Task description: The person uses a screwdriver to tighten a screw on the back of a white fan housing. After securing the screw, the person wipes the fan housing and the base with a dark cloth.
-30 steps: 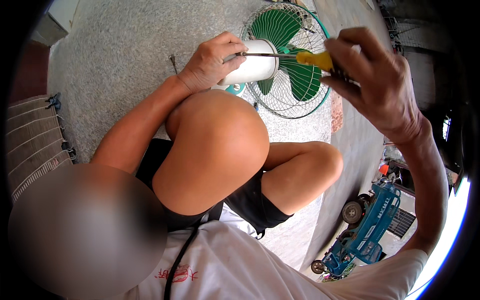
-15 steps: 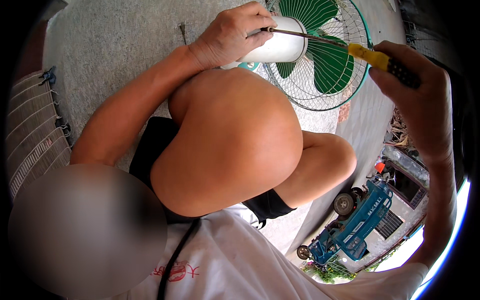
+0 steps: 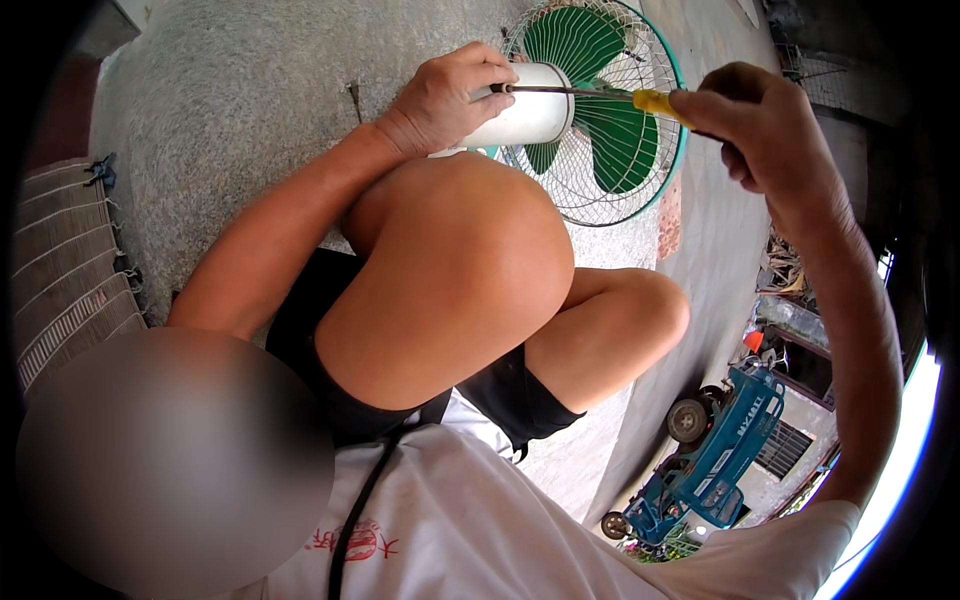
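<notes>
My right hand (image 3: 760, 125) grips a screwdriver (image 3: 655, 103) by its yellow and black handle. The long thin shaft crosses in front of the fan's white motor housing (image 3: 535, 110) toward my left hand. At the rear end of that housing, my left hand (image 3: 450, 95) has its fingers closed around a small dark piece (image 3: 502, 88), where the screwdriver's tip meets it. Whether the piece is fixed to the fan is too small to tell. Green blades (image 3: 575, 50) show behind the round wire guard (image 3: 640, 205) of the fan.
My bent knees (image 3: 470, 260) come close below the fan and my left forearm. A slatted mat-like panel (image 3: 70, 250) is at the left edge. Far off at the lower right stands a blue vehicle (image 3: 710, 455) beside a building. Rough grey concrete (image 3: 240, 90) surrounds the fan.
The fan and both hands appear shifted left in the picture. My right hand has turned on the handle, its fingers now covering the black part. The screwdriver's tip stays at my left fingers.
</notes>
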Demonstrator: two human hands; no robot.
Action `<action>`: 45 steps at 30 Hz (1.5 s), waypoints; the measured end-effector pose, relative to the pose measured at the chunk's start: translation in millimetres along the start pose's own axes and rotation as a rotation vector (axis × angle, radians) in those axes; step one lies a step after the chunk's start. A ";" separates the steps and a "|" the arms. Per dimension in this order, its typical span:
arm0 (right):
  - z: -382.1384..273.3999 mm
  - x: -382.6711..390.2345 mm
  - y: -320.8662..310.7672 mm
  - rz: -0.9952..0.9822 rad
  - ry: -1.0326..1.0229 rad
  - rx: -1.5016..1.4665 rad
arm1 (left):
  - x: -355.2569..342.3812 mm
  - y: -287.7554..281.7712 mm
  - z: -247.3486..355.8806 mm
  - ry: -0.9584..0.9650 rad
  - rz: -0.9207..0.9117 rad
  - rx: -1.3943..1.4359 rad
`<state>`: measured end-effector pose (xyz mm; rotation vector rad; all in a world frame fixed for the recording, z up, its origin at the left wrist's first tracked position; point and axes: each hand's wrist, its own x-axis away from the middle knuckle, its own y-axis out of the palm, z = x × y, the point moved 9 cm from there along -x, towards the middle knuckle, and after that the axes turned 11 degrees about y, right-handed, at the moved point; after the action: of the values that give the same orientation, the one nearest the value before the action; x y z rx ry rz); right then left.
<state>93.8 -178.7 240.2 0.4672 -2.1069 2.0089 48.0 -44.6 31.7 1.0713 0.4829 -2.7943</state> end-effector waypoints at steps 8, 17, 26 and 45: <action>-39.5 54.2 -4.9 0.261 -0.841 0.278 | 0.4 -2.6 2.6 0.057 0.026 -0.056; -74.5 51.3 2.2 0.176 -0.545 0.288 | 4.8 -9.2 4.3 0.073 0.036 -0.063; -47.7 26.9 -4.3 0.230 -0.323 0.194 | 5.3 -6.9 1.9 0.053 0.021 -0.031; -59.6 70.6 18.1 0.251 -1.253 0.773 | 37.0 -0.6 -20.7 -0.294 -0.145 -0.035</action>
<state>17.0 -125.4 251.7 2.1171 -1.6598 3.1135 33.4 -36.8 -7.3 0.6244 0.5912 -2.9861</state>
